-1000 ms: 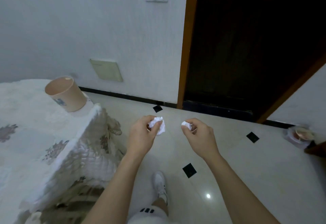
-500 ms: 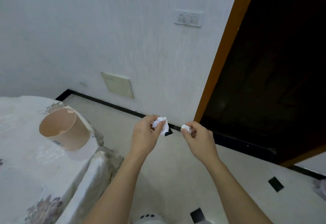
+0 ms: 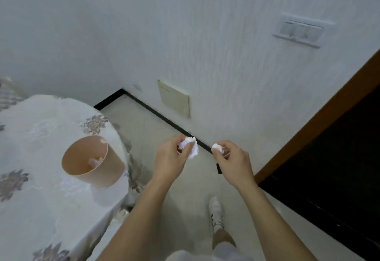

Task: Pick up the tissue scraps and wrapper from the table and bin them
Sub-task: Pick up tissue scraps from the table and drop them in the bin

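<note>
My left hand (image 3: 170,158) is closed around a crumpled white tissue scrap (image 3: 190,147), held over the floor. Beside it, my right hand (image 3: 232,161) pinches a smaller white tissue scrap (image 3: 216,146) between thumb and fingers. A beige round bin (image 3: 92,165) stands on the table (image 3: 30,137) near its right edge, to the left of both hands, and something pale lies inside it. No wrapper is visible.
The round table wears a white floral cloth that hangs down its side. A white wall with a switch plate (image 3: 300,31) and a cream panel (image 3: 174,98) is ahead. A dark doorway (image 3: 339,158) with a brown frame opens on the right. My white shoe (image 3: 216,211) is on the tiled floor.
The view has swung left and tilted; the bin and table now lie closer, to the left of the hands. Both hands still hold their tissue scraps at the same spacing.
</note>
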Demonstrator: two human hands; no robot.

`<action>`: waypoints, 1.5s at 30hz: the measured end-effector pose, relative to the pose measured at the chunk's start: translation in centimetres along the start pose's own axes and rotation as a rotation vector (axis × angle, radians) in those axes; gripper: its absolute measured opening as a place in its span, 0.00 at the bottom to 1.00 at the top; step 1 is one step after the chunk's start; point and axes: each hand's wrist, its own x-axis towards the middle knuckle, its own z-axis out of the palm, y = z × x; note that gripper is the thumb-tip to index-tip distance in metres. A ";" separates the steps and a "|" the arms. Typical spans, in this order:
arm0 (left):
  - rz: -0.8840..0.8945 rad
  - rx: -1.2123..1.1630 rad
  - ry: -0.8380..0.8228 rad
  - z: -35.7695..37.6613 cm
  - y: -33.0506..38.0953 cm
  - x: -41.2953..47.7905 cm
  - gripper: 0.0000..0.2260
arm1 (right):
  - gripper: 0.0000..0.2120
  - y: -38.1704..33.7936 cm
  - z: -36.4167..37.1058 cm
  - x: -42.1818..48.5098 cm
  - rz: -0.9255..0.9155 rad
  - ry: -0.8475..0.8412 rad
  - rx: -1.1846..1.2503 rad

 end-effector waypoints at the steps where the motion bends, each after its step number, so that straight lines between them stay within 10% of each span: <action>1: -0.023 0.010 0.025 0.1 -0.2 1.3 0.12 | 0.05 -0.4 0.5 2.0 -0.014 -0.029 0.010; 13: -0.298 0.078 0.457 -4.5 0.0 11.3 0.06 | 0.11 -7.2 6.3 21.4 -0.304 -0.402 -0.008; 26: -0.573 0.267 0.944 -14.8 -5.4 0.3 0.08 | 0.10 -17.7 20.2 15.6 -0.773 -0.899 -0.063; 45: -0.706 0.491 0.836 -19.8 -10.6 1.6 0.07 | 0.08 -23.8 27.4 12.6 -1.178 -0.869 -0.243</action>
